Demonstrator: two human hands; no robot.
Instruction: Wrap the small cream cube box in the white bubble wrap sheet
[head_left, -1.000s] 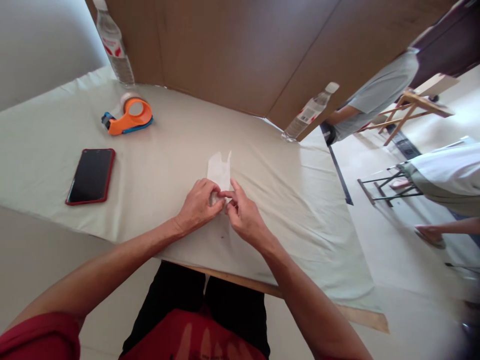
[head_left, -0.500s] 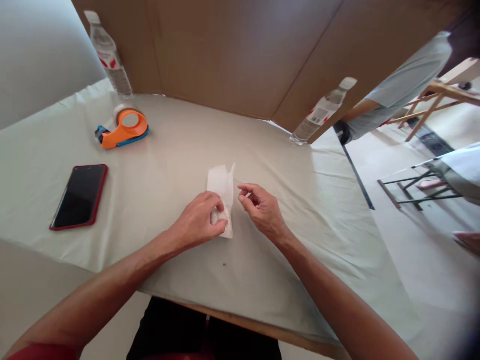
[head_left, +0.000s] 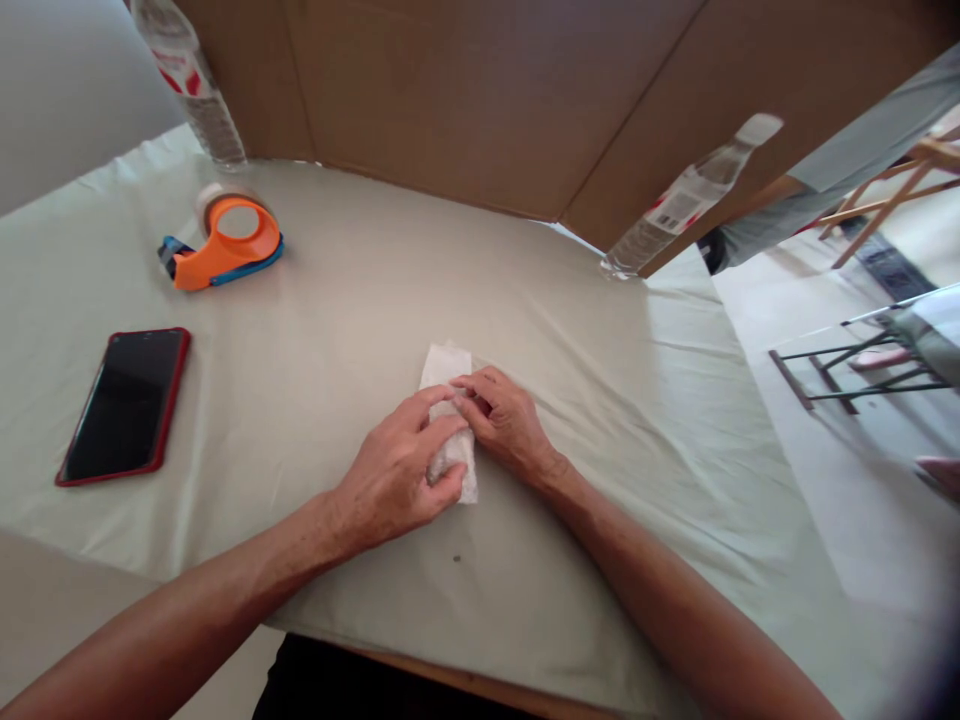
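Observation:
A folded white tissue (head_left: 450, 363) lies on the cloth-covered table (head_left: 360, 300) in front of me. My left hand (head_left: 405, 455) is over its left side, the fingers curled down onto it and the thumb near its lower end. From the other side, my right hand (head_left: 508, 420) pinches at the tissue's right edge with thumb and forefinger. The fingertips of both hands meet near the middle of the tissue. Part of the tissue is hidden under the fingers, and I cannot make out whether anything lies inside the folds.
An orange tape dispenser (head_left: 201, 265) and a phone in a red case (head_left: 124, 405) lie to the left. Water bottles stand at the back left (head_left: 199, 95) and back right (head_left: 686, 205), by a cardboard panel (head_left: 450, 100). Beyond the table's right side is another person's arm (head_left: 772, 195).
My right hand has moved left onto the tissue's edge, which stood up before and now lies folded over. My left fingers have shifted on the tissue. The view has shifted slightly.

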